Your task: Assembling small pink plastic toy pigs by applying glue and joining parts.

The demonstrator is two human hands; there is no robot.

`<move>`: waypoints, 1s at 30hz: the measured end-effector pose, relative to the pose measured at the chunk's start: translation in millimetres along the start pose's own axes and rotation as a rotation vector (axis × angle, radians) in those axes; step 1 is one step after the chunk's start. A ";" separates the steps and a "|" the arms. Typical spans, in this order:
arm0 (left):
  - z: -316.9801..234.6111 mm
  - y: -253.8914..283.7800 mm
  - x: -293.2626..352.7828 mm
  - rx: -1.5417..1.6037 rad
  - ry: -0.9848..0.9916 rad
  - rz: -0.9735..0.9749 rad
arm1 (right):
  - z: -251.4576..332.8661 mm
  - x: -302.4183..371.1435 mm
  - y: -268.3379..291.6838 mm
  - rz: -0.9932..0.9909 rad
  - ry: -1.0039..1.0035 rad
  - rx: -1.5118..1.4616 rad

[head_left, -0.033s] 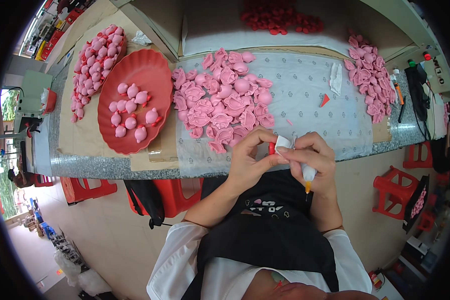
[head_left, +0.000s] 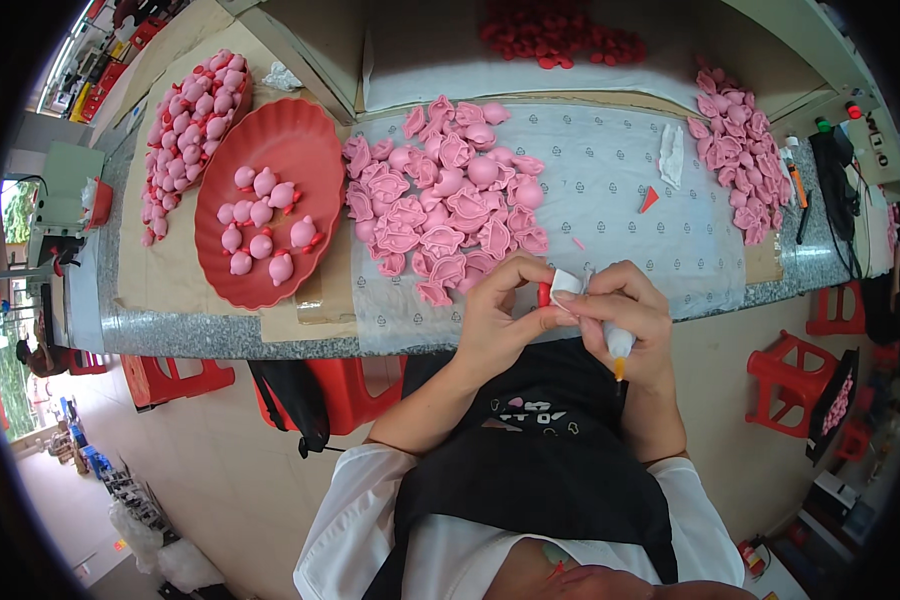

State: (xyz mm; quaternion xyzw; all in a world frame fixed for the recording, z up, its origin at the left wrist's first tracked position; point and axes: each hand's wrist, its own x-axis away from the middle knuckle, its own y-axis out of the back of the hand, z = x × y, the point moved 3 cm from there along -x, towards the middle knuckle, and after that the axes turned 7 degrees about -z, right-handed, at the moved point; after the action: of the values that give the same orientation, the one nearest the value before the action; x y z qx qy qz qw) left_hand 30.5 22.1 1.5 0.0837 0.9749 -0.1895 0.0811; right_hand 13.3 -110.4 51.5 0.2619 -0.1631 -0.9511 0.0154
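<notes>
My left hand (head_left: 508, 312) is closed on a small red piece (head_left: 544, 294), pinched between thumb and fingers; most of it is hidden. Against it, my right hand (head_left: 632, 318) presses a folded white tissue (head_left: 568, 287) with thumb and fingertips. That same hand also keeps a small white glue bottle (head_left: 619, 342) in its palm, its amber nozzle pointing down toward my apron. Just beyond both hands lies a heap of pink petal-shaped and ball-shaped pieces (head_left: 440, 215) on a printed white sheet (head_left: 610, 150).
Left of the heap stands a scalloped red bowl (head_left: 320, 225) with several pink-and-red pieces. More such pieces are piled (head_left: 192, 130) further left. A second pink pile (head_left: 742, 165) lies at right, beside an orange pen (head_left: 797, 188). A crumpled tissue (head_left: 671, 158) and red scrap (head_left: 649, 200) rest on the sheet.
The glue bottle's nozzle has tilted slightly to the right in my right hand. My left hand stays in place with the red piece.
</notes>
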 end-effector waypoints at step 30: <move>7.6 -19.9 7.7 0.436 0.135 0.017 | -24.2 13.6 2.9 -0.126 0.031 -0.271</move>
State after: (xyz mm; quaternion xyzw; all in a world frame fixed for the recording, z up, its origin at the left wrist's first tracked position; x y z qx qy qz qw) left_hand 20.1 1.9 0.2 0.1199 0.9134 -0.3889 -0.0028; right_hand 13.6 -122.0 26.1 0.2819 -0.0161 -0.9593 -0.0065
